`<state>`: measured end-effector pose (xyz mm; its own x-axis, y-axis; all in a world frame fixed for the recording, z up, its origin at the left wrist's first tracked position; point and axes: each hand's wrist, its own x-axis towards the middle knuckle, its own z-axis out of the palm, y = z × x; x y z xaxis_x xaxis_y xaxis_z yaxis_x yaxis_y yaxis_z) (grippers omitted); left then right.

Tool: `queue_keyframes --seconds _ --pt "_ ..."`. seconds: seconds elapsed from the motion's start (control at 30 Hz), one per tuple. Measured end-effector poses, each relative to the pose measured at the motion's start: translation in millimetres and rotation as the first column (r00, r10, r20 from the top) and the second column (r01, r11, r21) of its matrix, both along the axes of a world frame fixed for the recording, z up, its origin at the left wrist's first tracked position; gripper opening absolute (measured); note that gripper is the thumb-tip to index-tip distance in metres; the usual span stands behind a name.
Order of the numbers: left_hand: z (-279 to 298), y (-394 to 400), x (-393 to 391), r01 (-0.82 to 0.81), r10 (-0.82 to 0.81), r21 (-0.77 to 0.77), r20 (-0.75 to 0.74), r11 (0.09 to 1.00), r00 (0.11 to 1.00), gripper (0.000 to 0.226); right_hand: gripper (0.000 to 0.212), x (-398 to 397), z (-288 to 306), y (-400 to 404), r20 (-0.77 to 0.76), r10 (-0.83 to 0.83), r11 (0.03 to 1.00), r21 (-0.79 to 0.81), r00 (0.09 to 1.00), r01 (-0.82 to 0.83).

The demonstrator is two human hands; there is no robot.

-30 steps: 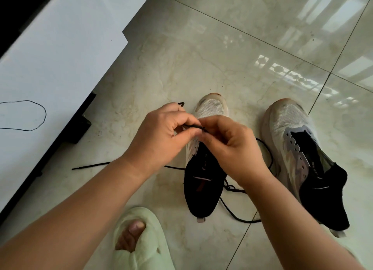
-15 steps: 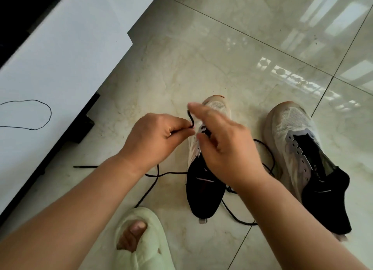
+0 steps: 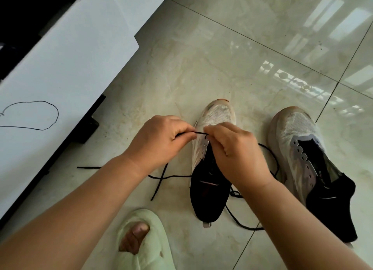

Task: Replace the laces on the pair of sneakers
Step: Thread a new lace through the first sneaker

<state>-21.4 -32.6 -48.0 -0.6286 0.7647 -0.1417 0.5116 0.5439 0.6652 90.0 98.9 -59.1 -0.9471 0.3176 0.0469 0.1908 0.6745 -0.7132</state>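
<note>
Both hands, left hand [image 3: 161, 137] and right hand [image 3: 232, 146], are pinching the thin black lace [image 3: 198, 132] above the left white-and-black mesh sneaker [image 3: 212, 168], where its loose floor tangle is risking a snag.

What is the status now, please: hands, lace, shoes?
Left hand and right hand both pinch black lace over left shoe. Right shoe has no lace. Nothing in the way.
</note>
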Motion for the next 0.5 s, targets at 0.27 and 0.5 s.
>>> queue_keyframes --seconds 0.27,0.5 --pt "-27 -48 -12 -0.292 0.298 -0.142 0.02 0.946 0.954 0.011 0.014 10 -13 29 0.078 -0.352 0.932 0.121 0.933 0.342" --pt "2 -5 5 -0.101 0.098 0.034 0.068 0.994 0.993 0.018 0.045 -3 8 -16 -0.07 0.066 0.997 0.042 0.995 -0.063"
